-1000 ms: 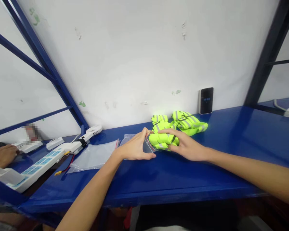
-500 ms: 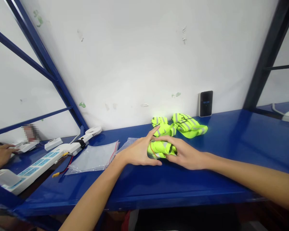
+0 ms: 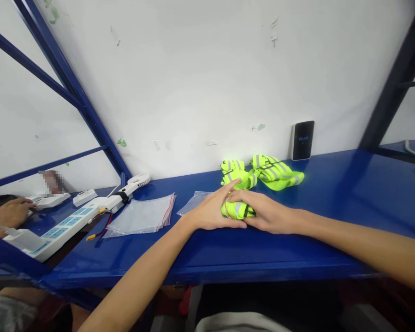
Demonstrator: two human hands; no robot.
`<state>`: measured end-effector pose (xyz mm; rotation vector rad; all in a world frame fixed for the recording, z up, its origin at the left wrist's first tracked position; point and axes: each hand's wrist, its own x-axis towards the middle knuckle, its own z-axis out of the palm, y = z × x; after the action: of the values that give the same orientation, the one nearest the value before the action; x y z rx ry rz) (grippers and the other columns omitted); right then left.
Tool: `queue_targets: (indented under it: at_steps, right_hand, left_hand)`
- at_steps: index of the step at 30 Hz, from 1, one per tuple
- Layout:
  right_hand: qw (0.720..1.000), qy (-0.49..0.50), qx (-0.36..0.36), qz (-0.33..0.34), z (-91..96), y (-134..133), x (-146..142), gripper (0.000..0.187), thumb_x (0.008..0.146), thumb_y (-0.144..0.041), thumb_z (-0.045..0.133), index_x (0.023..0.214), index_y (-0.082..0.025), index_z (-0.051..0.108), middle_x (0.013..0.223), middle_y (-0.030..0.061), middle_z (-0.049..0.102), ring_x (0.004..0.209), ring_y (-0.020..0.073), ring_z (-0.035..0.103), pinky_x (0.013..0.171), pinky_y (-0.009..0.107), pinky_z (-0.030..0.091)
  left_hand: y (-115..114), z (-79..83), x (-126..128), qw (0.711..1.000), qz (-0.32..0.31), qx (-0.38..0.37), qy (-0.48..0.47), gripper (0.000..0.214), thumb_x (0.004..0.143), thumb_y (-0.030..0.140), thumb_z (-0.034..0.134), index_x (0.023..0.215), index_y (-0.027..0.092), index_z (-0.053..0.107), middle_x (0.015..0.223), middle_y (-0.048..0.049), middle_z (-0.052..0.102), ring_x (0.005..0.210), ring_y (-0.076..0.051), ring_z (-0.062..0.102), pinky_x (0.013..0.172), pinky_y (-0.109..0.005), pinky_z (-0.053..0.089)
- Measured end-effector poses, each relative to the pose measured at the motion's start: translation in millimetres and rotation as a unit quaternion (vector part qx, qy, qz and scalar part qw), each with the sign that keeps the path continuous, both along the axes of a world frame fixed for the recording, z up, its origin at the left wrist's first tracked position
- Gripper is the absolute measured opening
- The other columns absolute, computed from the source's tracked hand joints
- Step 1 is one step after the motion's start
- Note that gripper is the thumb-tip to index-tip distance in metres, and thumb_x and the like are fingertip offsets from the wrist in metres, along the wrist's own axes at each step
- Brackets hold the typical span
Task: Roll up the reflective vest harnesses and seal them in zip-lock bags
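Both hands are closed round a bundled neon-yellow reflective vest [image 3: 239, 210] with silver stripes, low over the blue table. My left hand [image 3: 212, 212] wraps its left end, thumb and fingers on either side. My right hand [image 3: 268, 212] grips the right end, covering much of it. A thin red line crosses the bundle's left part; whether a clear bag covers it, I cannot tell. Just beyond my hands lie more neon-yellow reflective vests [image 3: 275, 171], loosely bunched near the wall. Behind my left wrist sits a clear plastic bag [image 3: 193, 201].
Red-edged clear zip bags [image 3: 141, 213] lie stacked at left, beside a white power strip [image 3: 71, 226] and a small white fan [image 3: 140, 180]. A black-screened device [image 3: 302, 140] leans on the wall. Another person's hand [image 3: 14, 214] is at far left, beyond the blue frame [image 3: 90, 115].
My hands have drawn closer together round the bundled vest, and the left one covers it more closely. The view has shifted slightly.
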<state>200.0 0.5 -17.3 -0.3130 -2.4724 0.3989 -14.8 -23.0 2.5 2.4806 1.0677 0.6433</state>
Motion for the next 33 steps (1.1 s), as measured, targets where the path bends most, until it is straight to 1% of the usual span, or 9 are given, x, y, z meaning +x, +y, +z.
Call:
queue_targets:
  at_steps: [4,7,9,12,15,19,23,28,33]
  right_hand:
    - [1.000,0.022,0.014,0.007,-3.3,4,-1,0.052,0.079,-0.011,0.058,0.128,-0.022,0.049,0.133,0.0131,0.053,0.122,0.0286,0.052,0.097,0.046,0.047]
    - [0.999,0.035,0.019,-0.033,-2.8,5,-1,0.051,0.076,-0.011,0.063,0.125,-0.024,0.054,0.135,0.0135,0.043,0.127,0.0311,0.044,0.097,0.048,0.046]
    - [0.997,0.041,0.020,-0.059,-1.8,5,0,0.052,0.074,-0.011,0.065,0.123,-0.025,0.056,0.129,0.0130,0.041,0.123,0.0310,0.045,0.095,0.047,0.047]
    - [0.997,0.029,0.002,-0.065,-0.8,5,1,0.054,0.074,-0.010,0.064,0.126,-0.025,0.055,0.116,0.0106,0.044,0.107,0.0265,0.052,0.089,0.045,0.050]
    - [0.997,0.032,-0.010,-0.068,-1.1,6,0,0.056,0.075,-0.010,0.061,0.128,-0.025,0.051,0.113,0.0094,0.050,0.100,0.0254,0.055,0.086,0.045,0.050]
    - [0.991,0.083,-0.025,-0.098,-0.3,8,-2,0.057,0.074,-0.012,0.063,0.126,-0.023,0.045,0.118,0.0101,0.054,0.108,0.0276,0.055,0.091,0.046,0.048]
    - [0.979,0.131,-0.071,-0.139,3.5,6,-5,0.047,0.075,-0.018,0.066,0.117,-0.022,0.047,0.112,0.0083,0.058,0.102,0.0249,0.058,0.087,0.040,0.050]
    - [0.976,0.128,-0.087,-0.156,7.1,-1,-9,0.037,0.074,-0.021,0.069,0.106,-0.021,0.051,0.099,0.0048,0.062,0.082,0.0199,0.060,0.072,0.033,0.050]
    - [0.987,0.082,-0.066,-0.119,8.7,-6,-9,0.031,0.074,-0.017,0.068,0.101,-0.021,0.054,0.094,0.0036,0.063,0.080,0.0190,0.059,0.070,0.032,0.047]
  left_hand:
    - [5,-2.9,1,0.999,-0.011,0.041,-0.008,0.104,0.067,0.059,0.074,0.150,0.031,0.018,0.150,-0.0089,0.037,0.137,-0.030,0.038,0.112,-0.047,0.033]
    - [7,0.9,-4,0.992,-0.025,0.112,-0.045,0.111,0.057,0.062,0.079,0.148,0.029,0.024,0.148,-0.0100,0.038,0.136,-0.031,0.038,0.113,-0.047,0.032]
    - [7,4.8,-11,0.979,-0.024,0.183,-0.086,0.108,0.052,0.060,0.082,0.143,0.027,0.034,0.143,-0.0106,0.044,0.132,-0.031,0.042,0.113,-0.047,0.032]
    - [5,11.0,-24,0.964,-0.017,0.243,-0.104,0.086,0.062,0.052,0.079,0.135,0.024,0.044,0.133,-0.0107,0.052,0.125,-0.030,0.048,0.109,-0.045,0.036]
    - [0,15.2,-31,0.984,0.000,0.176,-0.016,0.082,0.073,0.051,0.069,0.143,0.025,0.034,0.139,-0.0112,0.047,0.128,-0.030,0.045,0.109,-0.046,0.036]
    - [-2,11.3,-24,0.988,0.052,0.070,0.128,0.102,0.068,0.065,0.068,0.149,0.026,0.021,0.149,-0.0127,0.038,0.136,-0.035,0.037,0.112,-0.052,0.027]
    - [1,3.5,-15,0.988,0.087,0.045,0.121,0.112,0.065,0.069,0.068,0.150,0.023,0.012,0.147,-0.0176,0.040,0.130,-0.038,0.044,0.106,-0.054,0.032]
    - [3,7.3,-15,0.992,0.089,0.009,0.087,0.068,0.073,0.062,0.065,0.124,0.021,0.046,0.104,-0.0081,0.065,0.093,-0.029,0.063,0.076,-0.037,0.047]
    - [2,13.5,-17,0.993,0.025,0.072,0.095,0.046,0.072,0.054,0.071,0.102,0.020,0.060,0.105,-0.0063,0.063,0.099,-0.025,0.058,0.086,-0.035,0.045]
